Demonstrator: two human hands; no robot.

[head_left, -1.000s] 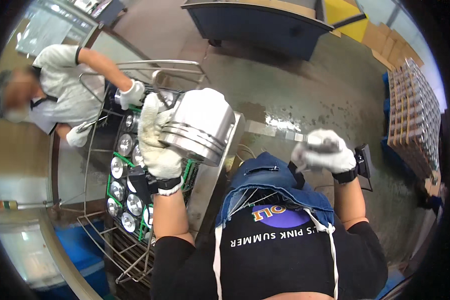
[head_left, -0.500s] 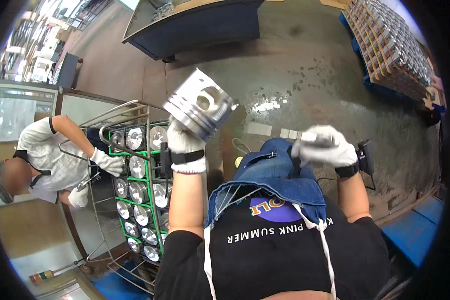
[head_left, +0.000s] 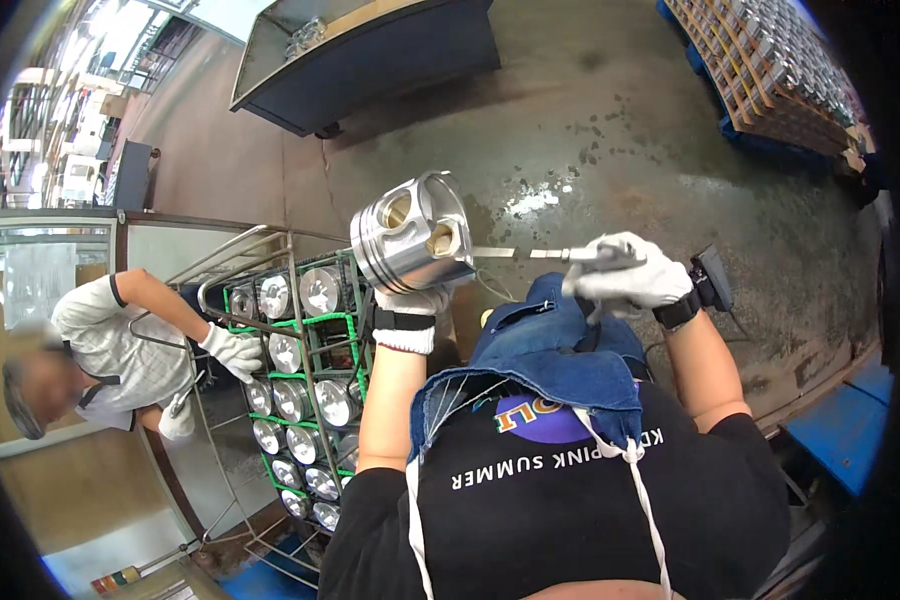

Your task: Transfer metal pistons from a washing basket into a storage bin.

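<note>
Leftward, a co-worker [head_left: 120, 335] stands beyond a piston rack [head_left: 337, 341]; left hand [head_left: 417, 302] clasps a piston [head_left: 408, 242], now turned hollow-side out, right hand [head_left: 642, 278] a metal tool [head_left: 607, 257].

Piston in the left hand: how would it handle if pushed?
Piston is probably stiff: metal walls. Round-sided, so it may roll if laid sideways. Smooth, shiny finish could slip in the gloved left hand.
</note>
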